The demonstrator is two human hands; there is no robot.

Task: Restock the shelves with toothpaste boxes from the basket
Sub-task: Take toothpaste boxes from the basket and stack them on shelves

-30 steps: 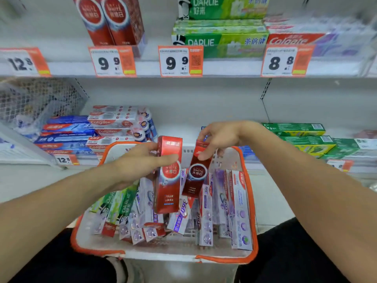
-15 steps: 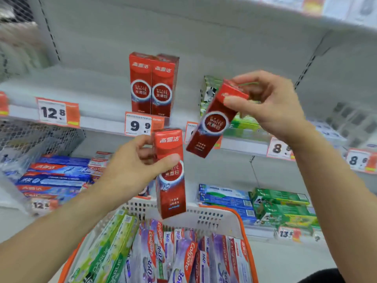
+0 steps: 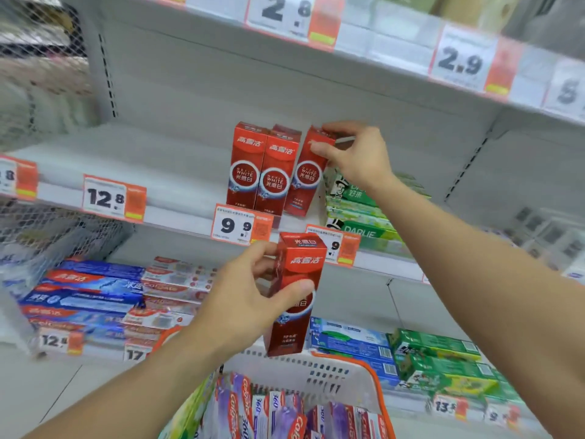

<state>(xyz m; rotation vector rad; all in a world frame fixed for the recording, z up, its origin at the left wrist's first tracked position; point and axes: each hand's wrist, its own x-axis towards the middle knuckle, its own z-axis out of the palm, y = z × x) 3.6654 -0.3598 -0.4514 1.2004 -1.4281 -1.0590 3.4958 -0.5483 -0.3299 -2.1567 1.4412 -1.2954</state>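
Both arms raised, left hand (image 3: 250,299) and right hand (image 3: 354,156) gripping.

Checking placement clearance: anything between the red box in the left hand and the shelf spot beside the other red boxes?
Nothing visible in the open path. But the right hand holds a tilted red box right beside the two standing red boxes, with the green Darlie stack just beyond. The left hand holds its red box below the shelf edge.

Glossy cardboard toothpaste boxes (image 3: 274,180); perforated plastic basket (image 3: 316,373); matt shelf (image 3: 133,163).
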